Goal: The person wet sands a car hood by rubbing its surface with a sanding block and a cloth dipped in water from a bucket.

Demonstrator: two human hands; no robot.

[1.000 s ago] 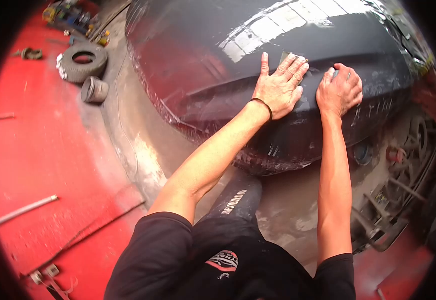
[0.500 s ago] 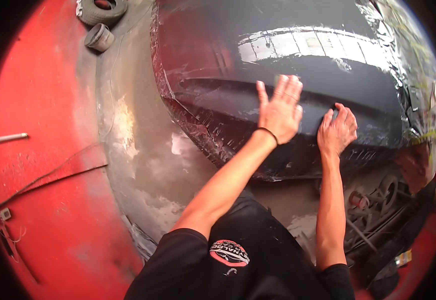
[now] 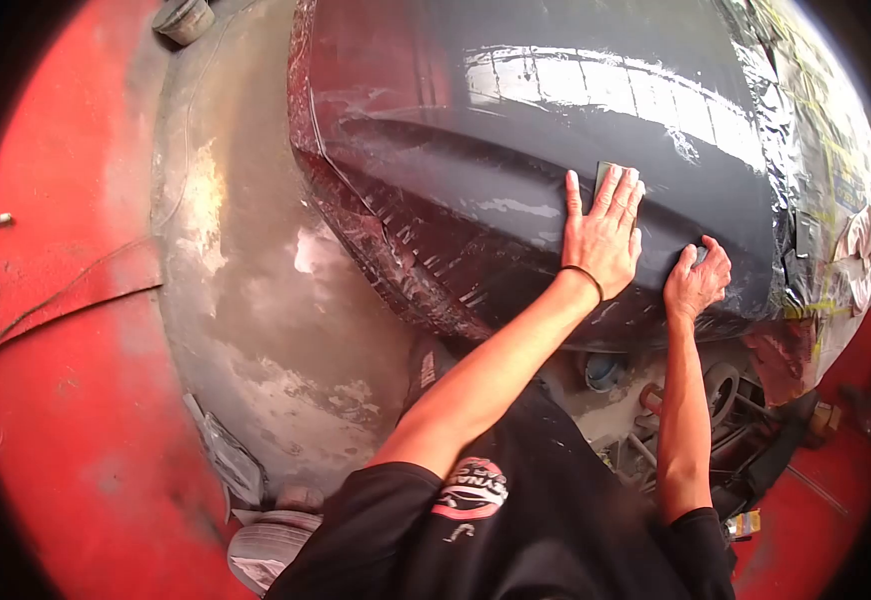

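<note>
A dark, glossy car panel (image 3: 406,160) with a raised crease fills the upper middle, wet patches and light reflections on it. My left hand (image 3: 604,232) lies flat on the panel, thumb spread, its fingers over a thin greenish-grey pad (image 3: 606,172) whose top edge shows. To its right, nearer the panel's lower edge, my right hand (image 3: 697,280) is curled around a small bluish-grey piece (image 3: 700,255), mostly hidden by the fingers.
Masking film and paper (image 3: 826,190) cover the right side. A bucket (image 3: 602,370) and metal parts (image 3: 646,440) lie below the panel. A can (image 3: 184,20) stands at the upper left, a tyre (image 3: 266,552) at the lower left. The floor is red and grey.
The view has shifted. Both hands remain at the panel, and my left hand has moved along it towards the right. More of the masked right side shows; the tyre at the upper left has left view.
</note>
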